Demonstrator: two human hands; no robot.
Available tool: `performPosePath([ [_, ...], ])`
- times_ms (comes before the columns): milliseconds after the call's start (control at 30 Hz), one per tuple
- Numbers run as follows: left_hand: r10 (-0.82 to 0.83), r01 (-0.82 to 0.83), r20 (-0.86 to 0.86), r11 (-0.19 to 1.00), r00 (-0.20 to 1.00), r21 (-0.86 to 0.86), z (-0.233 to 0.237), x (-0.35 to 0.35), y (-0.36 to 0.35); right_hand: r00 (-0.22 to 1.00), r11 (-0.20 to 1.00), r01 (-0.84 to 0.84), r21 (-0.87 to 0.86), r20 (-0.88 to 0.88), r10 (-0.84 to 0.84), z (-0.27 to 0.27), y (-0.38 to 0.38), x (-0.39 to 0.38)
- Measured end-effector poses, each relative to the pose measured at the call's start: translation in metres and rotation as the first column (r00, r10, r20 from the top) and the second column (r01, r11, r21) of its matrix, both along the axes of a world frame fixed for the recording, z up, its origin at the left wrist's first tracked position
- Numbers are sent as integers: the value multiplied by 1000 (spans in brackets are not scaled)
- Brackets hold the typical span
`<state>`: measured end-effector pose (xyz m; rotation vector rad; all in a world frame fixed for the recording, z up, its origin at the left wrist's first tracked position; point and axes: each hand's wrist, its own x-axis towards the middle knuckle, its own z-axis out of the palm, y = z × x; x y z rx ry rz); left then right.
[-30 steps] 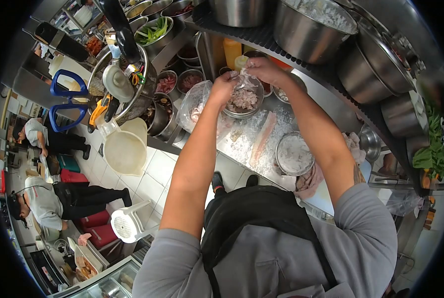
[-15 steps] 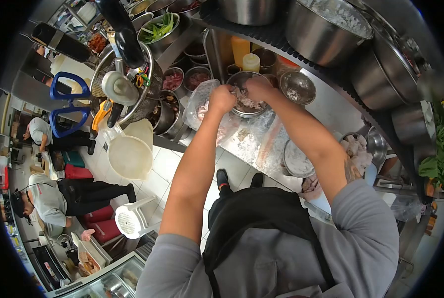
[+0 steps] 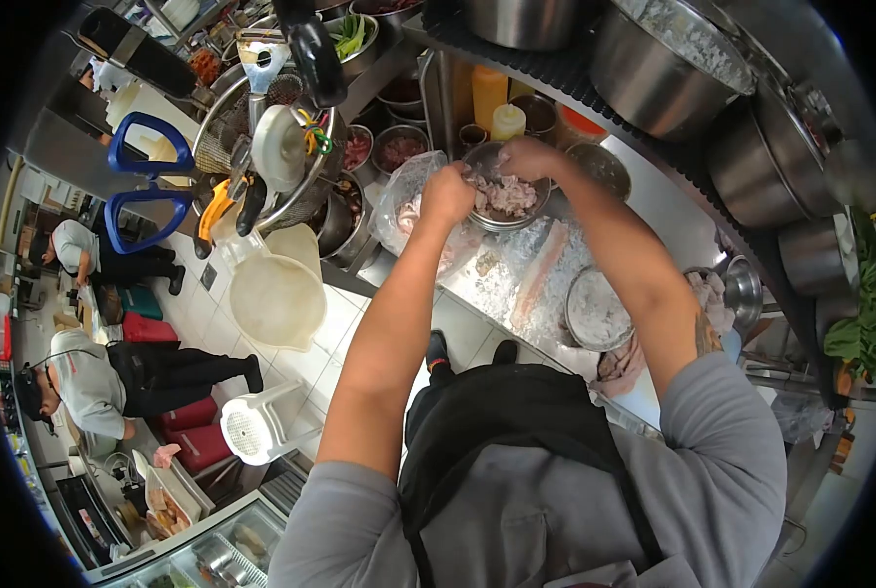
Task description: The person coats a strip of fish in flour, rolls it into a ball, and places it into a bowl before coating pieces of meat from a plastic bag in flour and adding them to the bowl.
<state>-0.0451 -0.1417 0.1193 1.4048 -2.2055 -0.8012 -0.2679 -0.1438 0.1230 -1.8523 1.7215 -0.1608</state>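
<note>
My left hand (image 3: pixel 450 195) is closed at the left rim of a metal bowl (image 3: pixel 501 225) that holds pieces of pale pink meat (image 3: pixel 508 197). Over the bowl's far right side is my right hand (image 3: pixel 526 159), its fingers bent down and too small to make out. Just left of the bowl lies a clear plastic bag (image 3: pixel 391 208) with pale contents. A long strip of meat (image 3: pixel 541 274) rests on the floury metal counter (image 3: pixel 497 294). To its right stands a bowl of white flour (image 3: pixel 597 309).
Squeeze bottles (image 3: pixel 507 122) stand behind the bowl. Another metal bowl (image 3: pixel 600 169) is at its right. A shelf with large pots (image 3: pixel 658 83) overhangs the counter. Utensils hang at upper left, near blue handles (image 3: pixel 144 186). Two people work at far left. A white stool (image 3: pixel 256 426) stands on the floor.
The view has shifted slightly. My right hand has moved from the meat toward the bowl's far edge, uncovering more meat. My left hand stays at the left rim.
</note>
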Motion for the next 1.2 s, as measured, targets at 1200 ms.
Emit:
performPosePath([
  [1200,-233,223,67,967,970,122,14,-4,6,898,959,-262,-112,-393,199,-27,16,14],
])
